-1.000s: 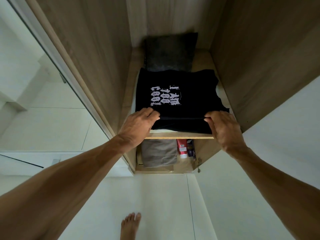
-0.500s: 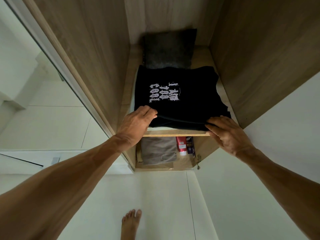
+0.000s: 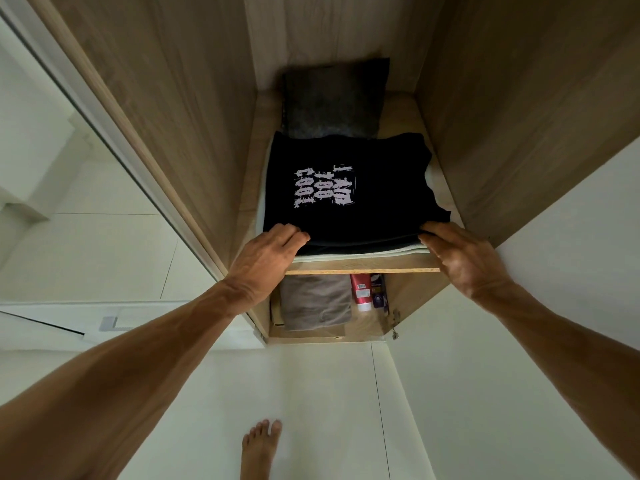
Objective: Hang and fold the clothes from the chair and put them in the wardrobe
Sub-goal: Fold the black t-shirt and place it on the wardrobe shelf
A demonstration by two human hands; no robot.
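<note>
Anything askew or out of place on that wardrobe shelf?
Only something minor: the black T-shirt lies slightly crooked on the white folded garment. Its near right corner flares out past the far one, so white shows along the right side. Nothing looks spilled or damaged.

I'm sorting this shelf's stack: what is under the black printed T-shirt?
Pale folded cloth shows beneath the black T-shirt along its front edge and right side, lying on the shelf. The shirt covers the rest, so what garment it is stays hidden.
</note>
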